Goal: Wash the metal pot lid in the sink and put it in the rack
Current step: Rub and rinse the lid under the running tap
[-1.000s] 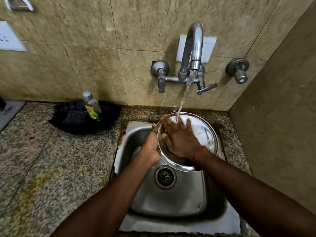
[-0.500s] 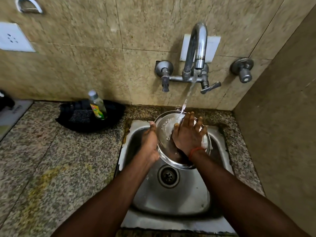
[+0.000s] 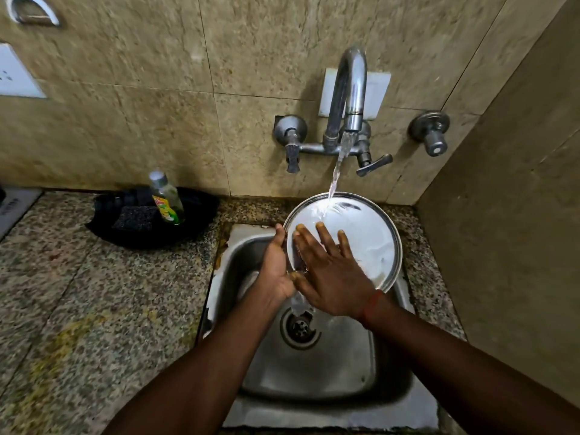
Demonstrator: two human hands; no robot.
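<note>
The round metal pot lid (image 3: pixel 367 237) is held tilted over the steel sink (image 3: pixel 314 365), its shiny face towards me. Water from the wall tap (image 3: pixel 350 98) strikes the lid's upper part and runs off its lower edge towards the drain (image 3: pixel 299 328). My left hand (image 3: pixel 276 265) grips the lid's left rim. My right hand (image 3: pixel 329 271) lies flat on the lid's face with fingers spread, covering its lower left part. No rack is in view.
A black tray (image 3: pixel 201 211) on the granite counter (image 3: pixel 94 309) left of the sink holds a dish soap bottle (image 3: pixel 166 199) and a dark scrub pad (image 3: pixel 135 216). A second wall valve (image 3: pixel 431 133) sits right of the tap. A tiled side wall stands close on the right.
The lid has been tipped up so more of its face shows. My right hand has slid down and left across it with fingers spread. The left hand keeps its grip on the rim.
</note>
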